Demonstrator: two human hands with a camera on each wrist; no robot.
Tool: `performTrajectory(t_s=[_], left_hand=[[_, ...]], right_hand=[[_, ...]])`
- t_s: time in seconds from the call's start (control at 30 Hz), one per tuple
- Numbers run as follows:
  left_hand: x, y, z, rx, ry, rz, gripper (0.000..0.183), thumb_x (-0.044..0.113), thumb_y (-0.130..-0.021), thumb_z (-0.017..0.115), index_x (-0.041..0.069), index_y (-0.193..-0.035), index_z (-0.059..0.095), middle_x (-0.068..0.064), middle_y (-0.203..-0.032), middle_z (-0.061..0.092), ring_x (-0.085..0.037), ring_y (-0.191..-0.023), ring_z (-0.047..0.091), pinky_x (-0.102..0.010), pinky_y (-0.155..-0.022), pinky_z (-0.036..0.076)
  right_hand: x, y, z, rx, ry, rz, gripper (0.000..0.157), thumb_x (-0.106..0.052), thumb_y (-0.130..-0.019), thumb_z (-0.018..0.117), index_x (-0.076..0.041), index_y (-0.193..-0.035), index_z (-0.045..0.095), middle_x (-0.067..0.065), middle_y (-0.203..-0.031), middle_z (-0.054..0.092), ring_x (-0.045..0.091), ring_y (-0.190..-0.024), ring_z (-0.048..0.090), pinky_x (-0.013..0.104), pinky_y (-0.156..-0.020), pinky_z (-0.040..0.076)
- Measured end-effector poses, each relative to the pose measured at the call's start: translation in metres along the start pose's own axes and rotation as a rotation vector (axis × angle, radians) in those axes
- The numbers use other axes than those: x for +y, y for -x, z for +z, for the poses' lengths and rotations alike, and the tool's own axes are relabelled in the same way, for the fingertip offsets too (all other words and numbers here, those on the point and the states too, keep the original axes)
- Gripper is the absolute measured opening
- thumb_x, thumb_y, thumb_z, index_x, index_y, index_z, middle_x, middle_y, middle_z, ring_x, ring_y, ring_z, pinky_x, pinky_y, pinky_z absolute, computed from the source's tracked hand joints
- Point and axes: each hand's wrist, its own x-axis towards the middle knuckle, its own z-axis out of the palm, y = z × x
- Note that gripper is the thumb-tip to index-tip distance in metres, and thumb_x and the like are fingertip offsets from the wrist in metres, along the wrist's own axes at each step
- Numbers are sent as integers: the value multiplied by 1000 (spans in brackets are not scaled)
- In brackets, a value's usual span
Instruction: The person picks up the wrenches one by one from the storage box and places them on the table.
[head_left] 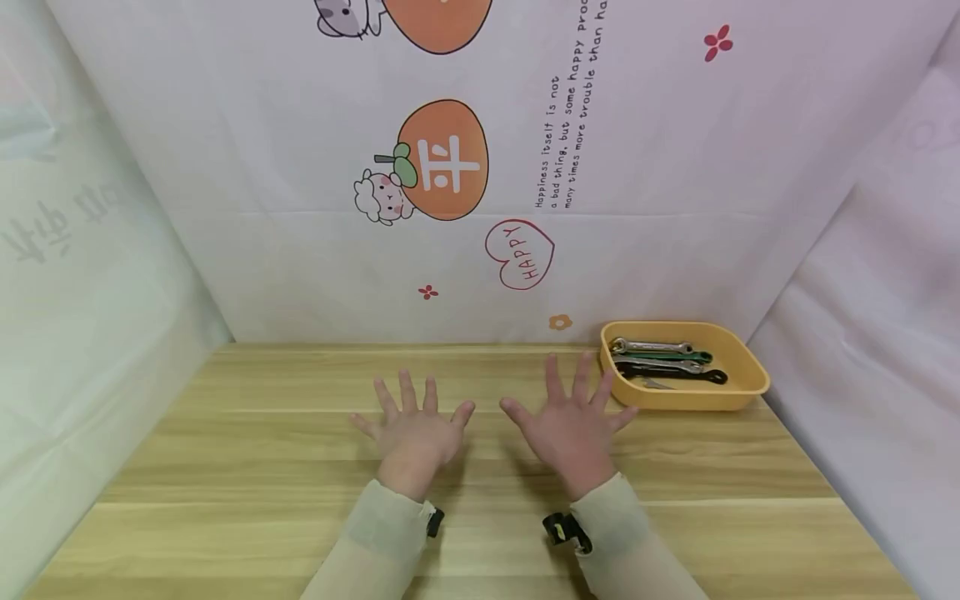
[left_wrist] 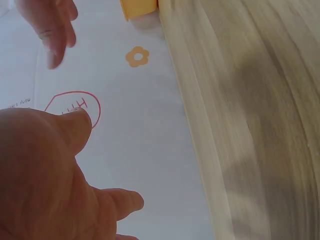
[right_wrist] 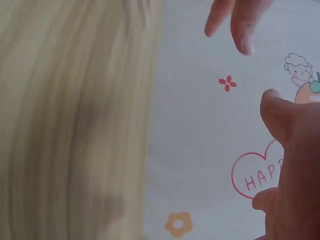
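Observation:
Both hands hover over the wooden table with fingers spread, holding nothing. In the head view the left hand (head_left: 418, 433) is left of centre, its thumb toward the other hand. The right hand (head_left: 573, 429) is right of centre, its fingers reaching close to a yellow tray (head_left: 682, 400) at the back right; whether they touch it cannot be told. Several wrenches lie in the tray's left part: silver ones, a green wrench (head_left: 667, 357) and a black wrench (head_left: 690, 375). The left wrist view also shows that hand's thumb (left_wrist: 77, 127) in front of the wall sheet.
The wood-grain table (head_left: 262, 500) ends at a white printed sheet (head_left: 300, 250) standing along its back. More white cloth hangs at the left (head_left: 90, 250) and right sides (head_left: 862, 333). A black strap device (head_left: 562, 529) sits at the right wrist.

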Motion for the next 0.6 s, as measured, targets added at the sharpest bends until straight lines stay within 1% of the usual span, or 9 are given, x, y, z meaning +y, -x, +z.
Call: performTrajectory(t_s=[0.07, 0.17, 0.27, 0.33, 0.47, 0.53, 0.6], left_hand=[[-1, 0, 1, -3, 7, -4, 84, 77, -83, 12, 27, -150, 16, -12, -154, -8, -45, -131, -21, -78, -84, -13], [-4, -2, 2, -4, 10, -10, 85, 77, -82, 10, 26, -150, 15, -12, -154, -9, -45, -130, -22, -78, -84, -13], [-6, -3, 3, -11, 19, -14, 86, 78, -81, 9, 27, -150, 14, -12, -154, -9, -45, -131, -21, -78, -84, -13], [-8, -4, 3, -14, 31, -12, 87, 78, -81, 10, 27, -150, 14, -12, -154, -9, -45, -131, -21, -78, -84, -12], [-13, -5, 3, -16, 40, -15, 87, 78, -81, 9, 26, -150, 13, -12, -153, -11, -45, -131, -21, -79, -84, -11], [-16, -5, 3, -15, 38, -17, 87, 78, -81, 8, 25, -151, 13, -13, -153, -12, -45, -131, -22, -79, -84, -10], [-18, -5, 3, -16, 37, -19, 87, 77, -81, 8, 25, -151, 12, -13, -153, -13, -46, -130, -22, -79, -83, -10]], right_hand=[[4, -1, -3, 30, -15, -5, 105, -90, -68, 18, -25, -151, 15, 18, -152, -10, 46, -126, -27, 75, -78, -22], [10, -4, -10, 67, -40, -13, 106, -90, -67, 22, -25, -151, 14, 17, -152, -13, 43, -126, -29, 75, -80, -21], [16, -7, -23, 95, -62, -9, 107, -89, -67, 29, -25, -151, 13, 17, -152, -13, 44, -128, -26, 77, -82, -18], [23, -9, -32, 115, -79, 1, 108, -89, -67, 32, -25, -151, 13, 19, -152, -9, 45, -129, -23, 78, -83, -14], [42, -12, -50, 133, -102, 33, 109, -89, -66, 33, -23, -151, 12, 23, -152, -2, 46, -129, -23, 79, -82, -12], [53, -13, -57, 120, -122, 49, 109, -88, -68, 32, -21, -151, 10, 24, -151, -3, 47, -128, -25, 80, -80, -12], [65, -15, -63, 119, -150, 61, 109, -86, -70, 35, -19, -151, 10, 25, -151, -4, 48, -128, -24, 82, -78, -11]])
